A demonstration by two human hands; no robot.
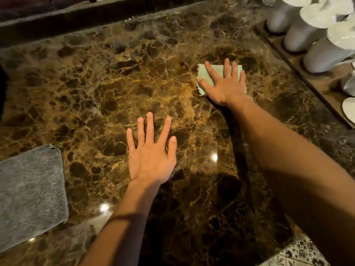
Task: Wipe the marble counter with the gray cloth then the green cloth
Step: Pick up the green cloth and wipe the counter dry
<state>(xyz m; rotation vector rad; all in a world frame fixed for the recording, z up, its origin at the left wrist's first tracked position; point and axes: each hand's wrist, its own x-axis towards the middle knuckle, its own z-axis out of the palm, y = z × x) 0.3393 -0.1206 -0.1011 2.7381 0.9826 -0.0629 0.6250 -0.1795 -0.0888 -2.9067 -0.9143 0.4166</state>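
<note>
The brown marble counter (115, 89) fills the view. My right hand (225, 84) lies flat, fingers spread, pressing on the small green cloth (206, 76) at the right of centre; the hand covers most of the cloth. My left hand (151, 150) rests palm down on bare marble in the middle, fingers apart, holding nothing. The gray cloth (28, 192) lies spread flat at the left near edge, apart from both hands.
A wooden tray (307, 77) along the right side carries several white cups and stacked white dishes (299, 33). A dark raised ledge (76, 14) runs along the counter's far edge. Patterned floor tile (299, 254) shows beyond the near right corner.
</note>
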